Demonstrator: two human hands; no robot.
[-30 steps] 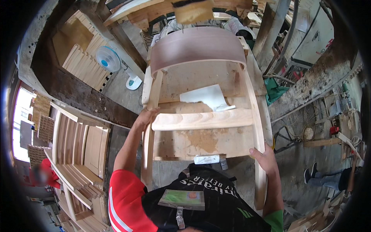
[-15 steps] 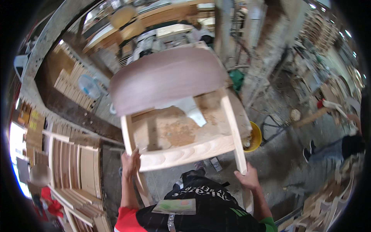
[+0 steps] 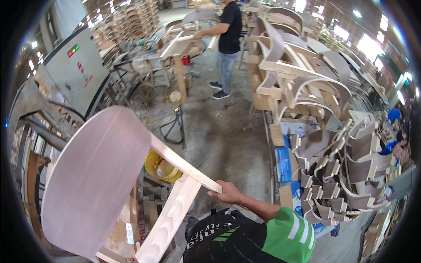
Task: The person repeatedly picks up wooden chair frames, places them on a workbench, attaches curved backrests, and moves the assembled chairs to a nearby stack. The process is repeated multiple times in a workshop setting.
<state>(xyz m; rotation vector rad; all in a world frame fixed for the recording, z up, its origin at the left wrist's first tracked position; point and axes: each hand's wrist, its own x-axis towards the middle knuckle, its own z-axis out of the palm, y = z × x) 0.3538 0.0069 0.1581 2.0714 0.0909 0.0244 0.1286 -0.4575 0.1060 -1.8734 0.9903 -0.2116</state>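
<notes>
A wooden chair frame (image 3: 169,215) fills the lower left, held tilted off the floor. Its broad curved backrest (image 3: 98,175) has a brownish-grey wood face, while the side post and cross rail are pale bare wood. My right hand (image 3: 229,193) is closed round the end of the pale side post (image 3: 186,165), near where the cross rail joins it. My left hand is not visible; the chair's near left end runs out of the picture at the lower edge.
A yellow bucket (image 3: 161,167) stands behind the post. Curved chair parts (image 3: 326,184) are piled on the right, beyond them stacked chair frames (image 3: 298,74). Farther off, a person in a black shirt (image 3: 230,30) handles wood at a bench. A grey control cabinet (image 3: 72,65) stands at the left.
My view has swung to the right, bringing the aisle and stacked chairs in. The chair frame has come off the worktop area and turned, and my left hand has left the picture.
</notes>
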